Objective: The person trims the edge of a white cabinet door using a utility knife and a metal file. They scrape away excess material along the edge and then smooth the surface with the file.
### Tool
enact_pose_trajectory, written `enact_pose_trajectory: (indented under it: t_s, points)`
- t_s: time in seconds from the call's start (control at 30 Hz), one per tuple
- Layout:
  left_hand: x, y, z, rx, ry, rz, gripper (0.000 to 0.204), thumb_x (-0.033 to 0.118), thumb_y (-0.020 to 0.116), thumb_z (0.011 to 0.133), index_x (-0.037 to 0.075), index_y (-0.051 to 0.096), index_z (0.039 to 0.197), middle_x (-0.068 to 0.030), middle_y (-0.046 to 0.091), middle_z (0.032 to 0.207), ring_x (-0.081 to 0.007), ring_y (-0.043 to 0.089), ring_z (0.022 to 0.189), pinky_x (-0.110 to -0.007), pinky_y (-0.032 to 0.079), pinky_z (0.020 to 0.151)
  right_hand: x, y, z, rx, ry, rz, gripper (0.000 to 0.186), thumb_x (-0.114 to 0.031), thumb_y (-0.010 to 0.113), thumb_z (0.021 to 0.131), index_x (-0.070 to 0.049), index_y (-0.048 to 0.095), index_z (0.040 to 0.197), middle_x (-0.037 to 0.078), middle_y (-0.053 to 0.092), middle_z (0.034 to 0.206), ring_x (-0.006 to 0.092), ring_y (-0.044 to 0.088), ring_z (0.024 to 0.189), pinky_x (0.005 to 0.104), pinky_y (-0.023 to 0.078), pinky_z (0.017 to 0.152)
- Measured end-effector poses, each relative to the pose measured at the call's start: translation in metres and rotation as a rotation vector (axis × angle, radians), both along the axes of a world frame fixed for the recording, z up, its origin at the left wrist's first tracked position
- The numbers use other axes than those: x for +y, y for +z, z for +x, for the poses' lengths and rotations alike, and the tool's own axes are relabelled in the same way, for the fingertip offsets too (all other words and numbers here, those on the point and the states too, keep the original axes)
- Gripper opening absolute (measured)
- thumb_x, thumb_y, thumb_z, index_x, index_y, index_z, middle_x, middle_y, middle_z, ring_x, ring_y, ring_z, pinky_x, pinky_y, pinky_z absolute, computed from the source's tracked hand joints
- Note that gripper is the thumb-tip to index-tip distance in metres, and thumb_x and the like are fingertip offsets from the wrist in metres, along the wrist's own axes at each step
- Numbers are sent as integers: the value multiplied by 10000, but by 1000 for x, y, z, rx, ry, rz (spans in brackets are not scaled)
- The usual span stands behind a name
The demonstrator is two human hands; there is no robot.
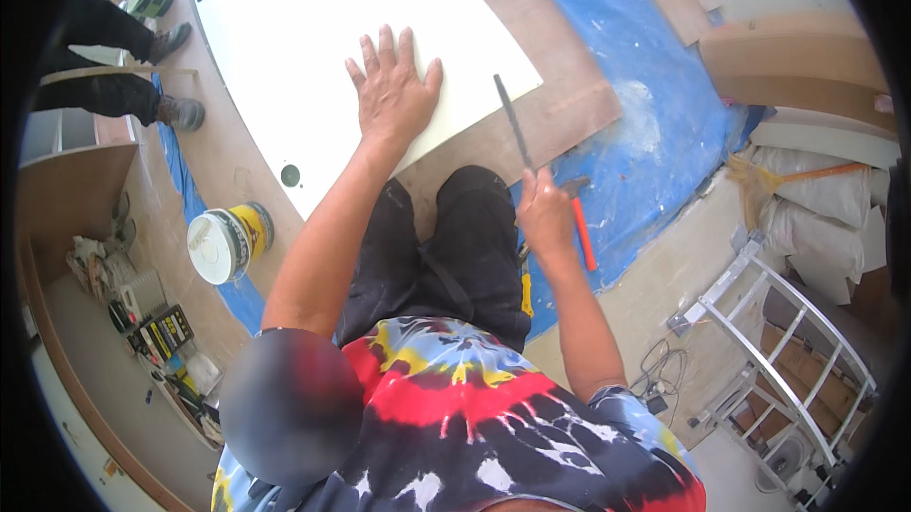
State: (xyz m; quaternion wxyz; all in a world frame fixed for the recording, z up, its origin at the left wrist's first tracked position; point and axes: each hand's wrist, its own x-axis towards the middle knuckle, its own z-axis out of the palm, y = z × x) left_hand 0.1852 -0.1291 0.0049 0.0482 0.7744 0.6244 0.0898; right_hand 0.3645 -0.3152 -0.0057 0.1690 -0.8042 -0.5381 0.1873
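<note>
My left hand lies flat, fingers spread, on a large white board near its lower right edge. In my right hand is a long thin dark tool like a flat file, raised and pointing up toward the corner of that board. The white board rests on a brown plywood sheet. My knees in black trousers kneel at the board's edge. A hammer with an orange handle lies on the floor just right of my right hand.
A blue tarp covers the floor. A white and yellow bucket stands at the left. Another person's legs and shoes are at the upper left. A metal ladder, sacks, a broom and cables lie to the right. Shelves hold tools at the lower left.
</note>
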Motion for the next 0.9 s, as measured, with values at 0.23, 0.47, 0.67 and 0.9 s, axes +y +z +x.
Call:
enact_pose_trajectory:
  t_s: [0.23,0.47,0.67,0.9]
  points:
    - [5,-1,1,4,-14,-9,699,507,403,1015,86,333,1569,-198,263,1641,-409,155,1539,-577,94,1244,41,10,7,-45,-30,37,367,-325,445,1059,-6,594,957,299,670,794,515,658,795,596,518,715]
    - [4,0,-1,-27,-33,27,687,494,409,1013,89,345,1564,-206,267,1635,-412,154,1539,-584,95,1244,64,4,30,-4,-93,14,372,-359,465,1047,-15,596,1004,313,679,862,524,654,858,608,509,772]
    - [3,5,2,-42,-6,-8,680,489,410,1014,89,353,1561,-201,259,1639,-408,138,1543,-584,88,1246,14,-12,14,-31,-69,9,411,-385,457,1053,-9,607,984,302,683,839,527,653,822,612,515,731]
    - [5,0,2,-19,-24,-15,676,484,410,1017,87,351,1561,-197,263,1640,-403,148,1541,-583,92,1245,36,-4,12,-50,-84,60,375,-373,471,1048,-33,612,979,298,682,835,517,658,815,606,516,713]
